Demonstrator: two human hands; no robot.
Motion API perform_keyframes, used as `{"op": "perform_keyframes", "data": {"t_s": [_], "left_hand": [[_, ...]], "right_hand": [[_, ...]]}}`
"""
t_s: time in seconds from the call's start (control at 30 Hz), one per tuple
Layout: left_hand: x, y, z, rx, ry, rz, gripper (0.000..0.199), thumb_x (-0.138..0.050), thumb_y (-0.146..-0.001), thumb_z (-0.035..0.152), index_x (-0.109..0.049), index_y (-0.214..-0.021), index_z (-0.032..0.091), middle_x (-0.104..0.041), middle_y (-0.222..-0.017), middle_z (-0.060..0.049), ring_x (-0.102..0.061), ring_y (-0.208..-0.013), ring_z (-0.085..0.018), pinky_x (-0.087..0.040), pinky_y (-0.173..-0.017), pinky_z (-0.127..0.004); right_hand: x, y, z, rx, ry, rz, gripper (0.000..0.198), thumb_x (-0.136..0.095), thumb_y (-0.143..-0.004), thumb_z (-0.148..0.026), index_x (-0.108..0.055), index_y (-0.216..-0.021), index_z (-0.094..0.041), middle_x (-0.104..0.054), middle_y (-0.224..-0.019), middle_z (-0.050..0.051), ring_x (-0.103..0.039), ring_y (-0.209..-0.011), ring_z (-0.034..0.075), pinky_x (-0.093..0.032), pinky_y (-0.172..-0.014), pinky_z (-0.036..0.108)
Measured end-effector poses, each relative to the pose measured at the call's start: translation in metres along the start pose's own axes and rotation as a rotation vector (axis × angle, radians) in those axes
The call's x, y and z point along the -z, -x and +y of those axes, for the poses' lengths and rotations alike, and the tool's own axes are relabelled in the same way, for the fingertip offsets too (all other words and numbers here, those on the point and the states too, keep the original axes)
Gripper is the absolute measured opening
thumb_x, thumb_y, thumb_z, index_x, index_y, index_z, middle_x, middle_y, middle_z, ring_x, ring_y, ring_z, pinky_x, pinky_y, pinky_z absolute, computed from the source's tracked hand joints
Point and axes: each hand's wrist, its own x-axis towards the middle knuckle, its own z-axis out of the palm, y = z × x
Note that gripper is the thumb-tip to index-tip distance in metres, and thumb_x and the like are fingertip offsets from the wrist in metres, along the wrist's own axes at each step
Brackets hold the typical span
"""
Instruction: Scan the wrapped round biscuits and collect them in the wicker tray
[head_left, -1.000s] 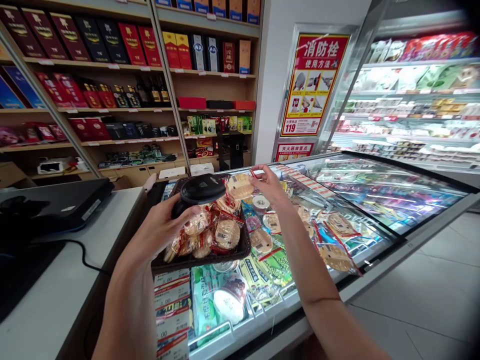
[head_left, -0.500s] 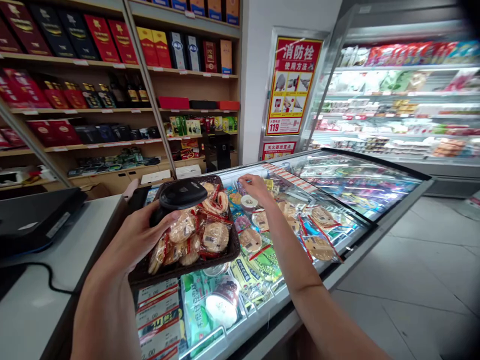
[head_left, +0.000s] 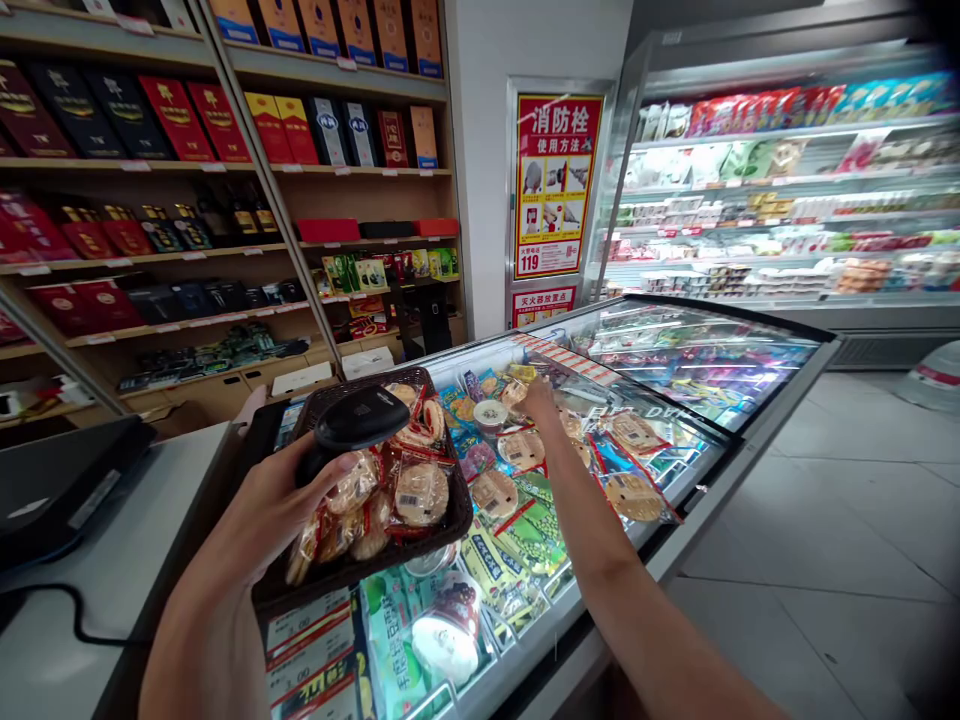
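Observation:
My left hand (head_left: 281,490) is closed around the handle of a black barcode scanner (head_left: 364,415). The scanner hovers over a dark woven basket (head_left: 457,525) heaped with clear-wrapped round flatbreads (head_left: 422,493). Out over the freezer's glass top, my right hand (head_left: 541,398) has its fingers bunched at the edge of a wrapped flatbread (head_left: 514,391); the fingertips are mostly hidden. More flatbreads in red-edged wrappers (head_left: 495,494) lie spread on the glass around my right forearm.
A glass-topped freezer (head_left: 720,450) holds ice-cream packs and a tub (head_left: 446,630). At left is a counter (head_left: 150,560) with a black device (head_left: 67,480) and a cable. Shelves of boxes (head_left: 176,115) stand behind, a chilled display (head_left: 780,200) at right.
My right hand has moved right across the glass, and a flatbread now shows beside its fingers. The left hand keeps the scanner over the basket. The view has shifted slightly to the right.

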Motion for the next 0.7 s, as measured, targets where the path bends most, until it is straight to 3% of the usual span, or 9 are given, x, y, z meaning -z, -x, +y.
{"op": "perform_keyframes", "data": {"t_s": [0.07,0.13,0.3,0.37,0.47,0.6,0.7], "left_hand": [[0.0,0.002,0.002,0.018,0.025,-0.022,0.044,-0.058,-0.08,0.062,-0.059,-0.089,0.019,-0.052,-0.065,0.004,-0.047,-0.062,-0.016,-0.035,-0.055,-0.024],[0.001,0.004,0.006,0.005,0.036,-0.027,0.045,-0.057,-0.081,0.062,-0.061,-0.09,0.018,-0.052,-0.065,0.003,-0.047,-0.063,-0.016,-0.036,-0.055,-0.023],[0.005,0.011,0.015,-0.08,0.005,-0.093,0.047,-0.054,-0.086,0.058,-0.066,-0.103,0.015,-0.063,-0.071,0.001,-0.054,-0.069,-0.017,-0.044,-0.063,-0.023],[0.005,0.013,0.017,-0.119,0.007,-0.127,0.047,-0.054,-0.087,0.055,-0.066,-0.112,0.016,-0.071,-0.084,-0.002,-0.06,-0.078,-0.02,-0.048,-0.071,-0.025],[0.004,0.015,0.018,-0.18,0.016,-0.139,0.052,-0.056,-0.087,0.054,-0.063,-0.125,0.018,-0.073,-0.107,-0.004,-0.064,-0.095,-0.023,-0.049,-0.082,-0.027],[0.002,0.017,0.018,-0.168,-0.001,-0.112,0.058,-0.055,-0.087,0.057,-0.06,-0.129,0.019,-0.074,-0.101,-0.003,-0.064,-0.093,-0.023,-0.05,-0.078,-0.026],[0.002,0.019,0.019,-0.171,0.013,-0.078,0.053,-0.054,-0.087,0.059,-0.066,-0.116,0.017,-0.072,-0.094,-0.003,-0.063,-0.085,-0.021,-0.049,-0.073,-0.023]], "right_hand": [[0.007,-0.003,-0.011,-0.079,0.063,0.038,0.062,-0.072,-0.067,-0.018,-0.05,-0.124,-0.011,-0.052,-0.13,0.024,-0.052,-0.121,0.034,-0.041,-0.1,0.043],[0.017,-0.006,-0.025,-0.039,0.024,0.071,0.057,-0.069,-0.068,-0.016,-0.051,-0.123,-0.012,-0.06,-0.121,0.019,-0.058,-0.113,0.03,-0.043,-0.097,0.039],[0.046,0.006,-0.062,0.104,-0.339,0.154,0.05,-0.071,-0.074,-0.037,-0.055,-0.117,-0.018,-0.069,-0.097,0.006,-0.065,-0.087,0.022,-0.048,-0.082,0.035],[0.054,0.02,-0.077,0.165,-0.508,0.096,0.049,-0.07,-0.074,-0.049,-0.058,-0.112,-0.02,-0.07,-0.094,0.005,-0.064,-0.079,0.02,-0.048,-0.073,0.032],[0.061,0.048,-0.102,0.246,-0.671,-0.099,0.048,-0.068,-0.073,-0.057,-0.063,-0.103,-0.021,-0.069,-0.087,0.003,-0.06,-0.07,0.016,-0.045,-0.062,0.027],[0.064,0.082,-0.131,0.312,-0.743,-0.262,0.047,-0.071,-0.073,-0.058,-0.065,-0.099,-0.02,-0.068,-0.087,0.002,-0.057,-0.07,0.013,-0.041,-0.057,0.023],[0.062,0.097,-0.143,0.34,-0.746,-0.34,0.046,-0.071,-0.073,-0.058,-0.064,-0.099,-0.021,-0.067,-0.085,0.002,-0.056,-0.069,0.013,-0.04,-0.054,0.022]]}}
